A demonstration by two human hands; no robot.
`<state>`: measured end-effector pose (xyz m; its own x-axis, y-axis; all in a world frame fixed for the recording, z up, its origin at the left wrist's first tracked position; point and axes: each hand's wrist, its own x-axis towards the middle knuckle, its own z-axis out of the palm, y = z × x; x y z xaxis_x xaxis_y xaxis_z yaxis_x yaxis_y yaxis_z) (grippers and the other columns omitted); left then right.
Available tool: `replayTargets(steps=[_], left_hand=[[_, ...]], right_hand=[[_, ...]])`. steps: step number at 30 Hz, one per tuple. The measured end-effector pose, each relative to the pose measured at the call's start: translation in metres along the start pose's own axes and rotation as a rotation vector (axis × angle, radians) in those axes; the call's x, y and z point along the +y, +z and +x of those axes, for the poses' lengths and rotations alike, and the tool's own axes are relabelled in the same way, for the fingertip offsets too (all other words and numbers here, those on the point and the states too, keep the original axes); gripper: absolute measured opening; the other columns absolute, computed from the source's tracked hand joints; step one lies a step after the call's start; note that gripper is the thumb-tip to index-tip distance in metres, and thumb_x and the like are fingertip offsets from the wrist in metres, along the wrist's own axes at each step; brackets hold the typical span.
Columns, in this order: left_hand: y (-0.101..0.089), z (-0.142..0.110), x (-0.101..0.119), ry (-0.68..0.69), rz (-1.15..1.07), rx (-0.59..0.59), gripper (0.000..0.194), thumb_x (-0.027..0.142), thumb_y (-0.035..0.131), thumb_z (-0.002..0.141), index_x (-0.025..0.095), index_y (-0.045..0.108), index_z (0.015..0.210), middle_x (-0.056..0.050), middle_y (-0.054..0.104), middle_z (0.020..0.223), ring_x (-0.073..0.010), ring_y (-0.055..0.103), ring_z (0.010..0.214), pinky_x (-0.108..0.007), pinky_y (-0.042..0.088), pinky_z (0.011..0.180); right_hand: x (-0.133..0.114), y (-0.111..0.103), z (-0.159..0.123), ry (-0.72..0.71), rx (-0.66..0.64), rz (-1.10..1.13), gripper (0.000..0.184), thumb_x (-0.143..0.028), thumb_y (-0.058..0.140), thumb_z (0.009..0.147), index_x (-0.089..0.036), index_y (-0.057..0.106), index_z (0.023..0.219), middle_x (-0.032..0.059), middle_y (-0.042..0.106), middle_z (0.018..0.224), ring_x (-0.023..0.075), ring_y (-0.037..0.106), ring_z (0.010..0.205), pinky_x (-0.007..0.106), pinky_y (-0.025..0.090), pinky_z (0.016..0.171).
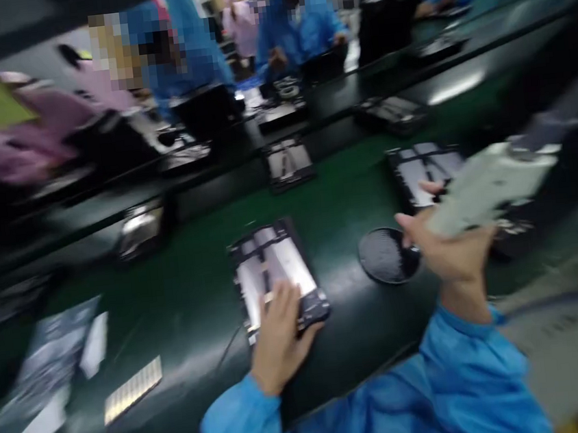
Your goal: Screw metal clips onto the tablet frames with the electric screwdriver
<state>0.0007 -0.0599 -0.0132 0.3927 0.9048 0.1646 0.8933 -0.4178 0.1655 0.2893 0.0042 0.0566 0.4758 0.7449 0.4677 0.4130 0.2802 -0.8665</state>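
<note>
My left hand (281, 334) lies on an opened tablet-like device (294, 264), its fingers stretched over the lower part. Silvery battery-like panels and dark strips show inside the device. In my right hand (455, 254) is a pale green electric screwdriver (492, 181), with the fingers wrapped round its lower end. Its tip is hidden by the hand and blurred. A round black dish (386, 258) sits just left of my right hand; what is in it is too blurred to tell.
Another opened device (412, 165) lies behind the screwdriver. A gold-coloured strip (132, 390) and a clear plastic bag (54, 344) lie at left. More devices, one of them (288, 161) at the middle, stand along the green work surface (192, 282). Co-workers (295, 30) sit across.
</note>
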Motion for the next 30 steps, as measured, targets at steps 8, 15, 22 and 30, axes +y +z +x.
replayTargets(steps=[8, 15, 22, 30], left_hand=[[-0.015, 0.052, 0.029, 0.333, 0.017, 0.046, 0.084, 0.059, 0.059, 0.081, 0.020, 0.030, 0.148, -0.018, 0.032, 0.154, -0.0395, 0.022, 0.144, -0.068, 0.024, 0.110], [0.029, 0.165, 0.132, 0.483, -0.136, -0.139, 0.103, 0.060, 0.073, 0.060, 0.015, 0.035, 0.145, -0.021, 0.036, 0.151, -0.0428, 0.028, 0.140, -0.066, 0.024, 0.109], [0.033, 0.146, 0.108, 0.338, -0.314, -0.023, 0.097, 0.043, 0.069, 0.062, 0.014, 0.027, 0.145, -0.019, 0.048, 0.141, -0.0370, 0.039, 0.131, -0.052, 0.035, 0.104], [0.033, 0.166, 0.099, 0.235, -0.392, 0.066, 0.090, 0.041, 0.070, 0.063, 0.016, 0.032, 0.140, -0.017, 0.049, 0.137, -0.0342, 0.041, 0.130, -0.050, 0.038, 0.103]], right_hand=[[0.046, -0.004, 0.047, 0.058, 0.036, -0.049, 0.020, -0.029, 0.072, 0.070, -0.018, 0.060, 0.082, -0.0042, 0.054, 0.047, 0.0155, 0.052, 0.042, 0.034, 0.051, 0.053], [0.069, 0.013, 0.061, 0.018, -0.059, -0.029, 0.018, -0.033, 0.067, 0.073, -0.019, 0.058, 0.082, -0.0001, 0.058, 0.058, 0.0167, 0.055, 0.052, 0.032, 0.050, 0.050], [0.071, 0.014, 0.058, 0.041, -0.085, -0.013, 0.018, -0.033, 0.068, 0.074, -0.022, 0.057, 0.084, 0.0019, 0.062, 0.067, 0.0199, 0.061, 0.063, 0.034, 0.053, 0.057], [0.053, 0.012, 0.059, -0.001, -0.129, 0.005, 0.034, -0.050, 0.069, 0.076, -0.021, 0.053, 0.082, -0.0017, 0.058, 0.062, 0.0166, 0.058, 0.059, 0.030, 0.050, 0.057]])
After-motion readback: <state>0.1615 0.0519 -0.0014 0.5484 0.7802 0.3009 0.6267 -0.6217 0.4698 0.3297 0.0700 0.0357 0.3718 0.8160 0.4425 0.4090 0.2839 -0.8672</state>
